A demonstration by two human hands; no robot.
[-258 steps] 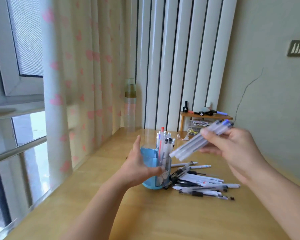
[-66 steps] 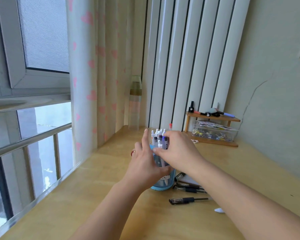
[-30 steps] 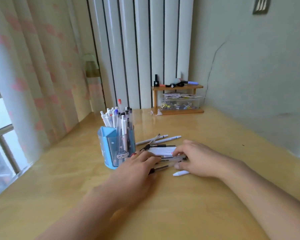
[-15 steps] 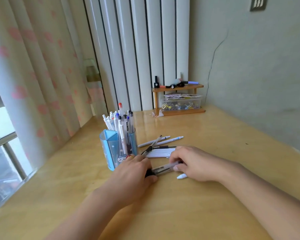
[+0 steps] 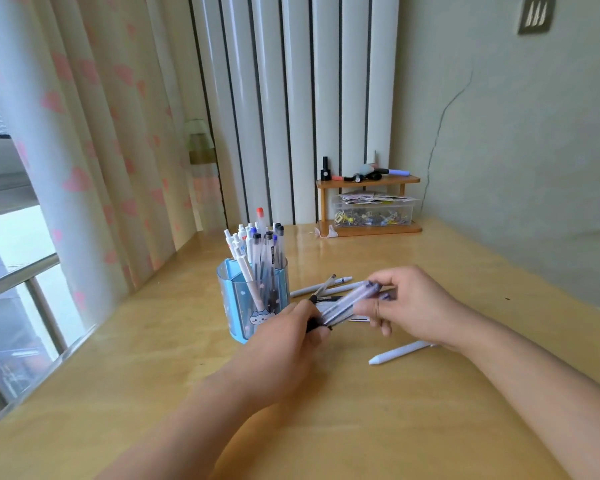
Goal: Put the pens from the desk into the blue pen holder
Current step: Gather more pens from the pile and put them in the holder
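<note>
Mid-frame, just right of the blue pen holder (image 5: 253, 301), left hand (image 5: 284, 344) and right hand (image 5: 413, 306) both pinching a blurred bundle of pens (image 5: 347, 304) with curled fingers, above the desk (image 5: 326, 427)

Soft window daylight (hands motion-blurred), edges warped.

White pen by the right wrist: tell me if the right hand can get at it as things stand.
Probably not right away. The white pen lies in the open on the desk just beside the wrist, with nothing over it, but the right hand is holding a bundle of pens together with the left hand.
</note>
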